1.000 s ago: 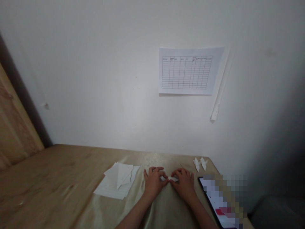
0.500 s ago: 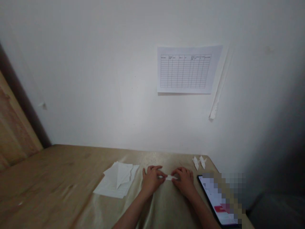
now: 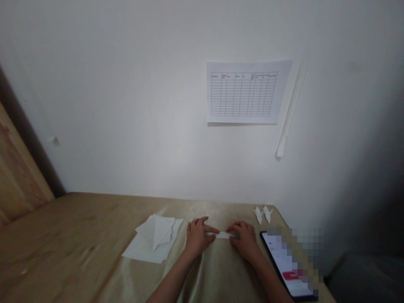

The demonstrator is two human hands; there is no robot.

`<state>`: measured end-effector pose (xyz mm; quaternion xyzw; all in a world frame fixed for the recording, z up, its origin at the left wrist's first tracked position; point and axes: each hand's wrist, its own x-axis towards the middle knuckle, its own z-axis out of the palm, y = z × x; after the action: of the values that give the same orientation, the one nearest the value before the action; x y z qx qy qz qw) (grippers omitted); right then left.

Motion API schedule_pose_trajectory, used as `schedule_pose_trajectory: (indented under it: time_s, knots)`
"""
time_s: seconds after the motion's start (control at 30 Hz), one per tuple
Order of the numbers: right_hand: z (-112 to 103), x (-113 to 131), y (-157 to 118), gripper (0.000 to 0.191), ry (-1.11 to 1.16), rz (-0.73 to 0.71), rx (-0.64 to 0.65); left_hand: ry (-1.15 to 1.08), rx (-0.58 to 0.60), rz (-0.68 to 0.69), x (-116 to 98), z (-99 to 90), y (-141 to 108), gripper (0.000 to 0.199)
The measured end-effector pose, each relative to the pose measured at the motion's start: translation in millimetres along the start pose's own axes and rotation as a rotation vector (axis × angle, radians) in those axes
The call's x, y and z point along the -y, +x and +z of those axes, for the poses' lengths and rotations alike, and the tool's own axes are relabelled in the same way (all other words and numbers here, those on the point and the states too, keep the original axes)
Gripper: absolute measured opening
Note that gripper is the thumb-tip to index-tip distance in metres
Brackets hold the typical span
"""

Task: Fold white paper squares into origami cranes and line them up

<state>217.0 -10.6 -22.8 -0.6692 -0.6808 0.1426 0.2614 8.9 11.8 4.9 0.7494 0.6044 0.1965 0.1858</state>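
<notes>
Between my two hands lies a small white folded paper strip on the cloth-covered table. My left hand holds its left end between thumb and index finger, while the other fingers spread away. At the right end, my right hand grips the strip with thumb and fingertips. The ends of the strip are partly hidden under the fingers. Two small folded paper shapes with pointed ends stand beyond my right hand. To the left of my hands, a stack of white paper sheets carries a creased sheet on top.
A phone with its screen lit lies right of my right forearm, partly blurred out. The shiny beige tablecloth has wrinkles. A printed table sheet hangs on the wall behind. Wooden furniture stands at the far left.
My left thumb and index finger have parted slightly, and my left hand has shifted a little left. More of the paper strip shows between my hands.
</notes>
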Motion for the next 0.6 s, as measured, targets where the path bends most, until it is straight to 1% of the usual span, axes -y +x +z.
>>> schedule_pose_trajectory:
  time_s: [0.23, 0.5, 0.6]
  knots:
    - [0, 0, -2, 0.032, -0.022, -0.022, -0.006, 0.013, -0.015, 0.007, 3, 1.5, 0, 0.026]
    - [4, 3, -7, 0.033, -0.055, -0.077, -0.049, 0.029, -0.054, 0.078, 11, 6.9, -2, 0.031]
    - [4, 5, -7, 0.033, -0.027, -0.1, -0.068, 0.0, -0.063, 0.115, 14, 9.4, -1, 0.027]
